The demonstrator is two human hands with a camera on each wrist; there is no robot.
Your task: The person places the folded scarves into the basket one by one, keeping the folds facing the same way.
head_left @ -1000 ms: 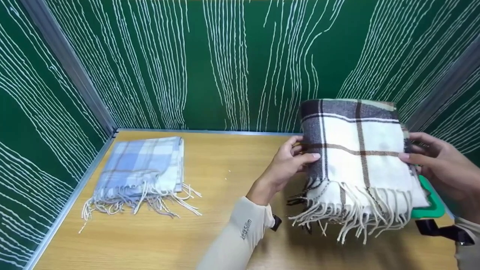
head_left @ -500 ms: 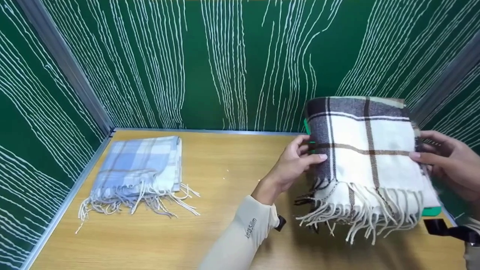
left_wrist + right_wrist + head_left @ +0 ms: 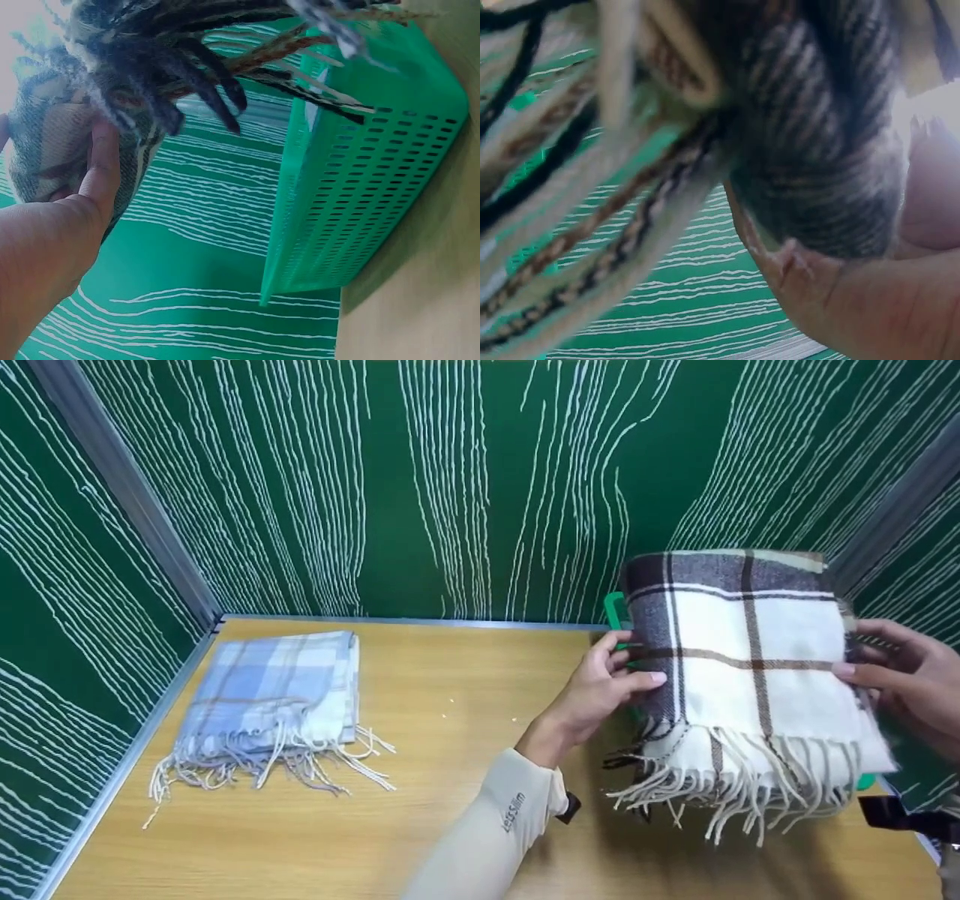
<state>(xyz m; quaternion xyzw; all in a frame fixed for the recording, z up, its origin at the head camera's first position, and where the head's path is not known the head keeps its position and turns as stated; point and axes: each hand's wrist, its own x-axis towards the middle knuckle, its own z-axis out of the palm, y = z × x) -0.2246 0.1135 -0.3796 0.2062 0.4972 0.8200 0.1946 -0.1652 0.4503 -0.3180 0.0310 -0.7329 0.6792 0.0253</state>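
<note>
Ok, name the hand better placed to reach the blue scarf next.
Probably the left hand: it is nearer the blue scarf, while the right hand is on the far side of the white scarf. Both grip it, so neither is free.

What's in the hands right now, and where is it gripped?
The folded, fringed brown-and-white plaid cloth: left hand grips its left edge, right hand its right edge.
</note>
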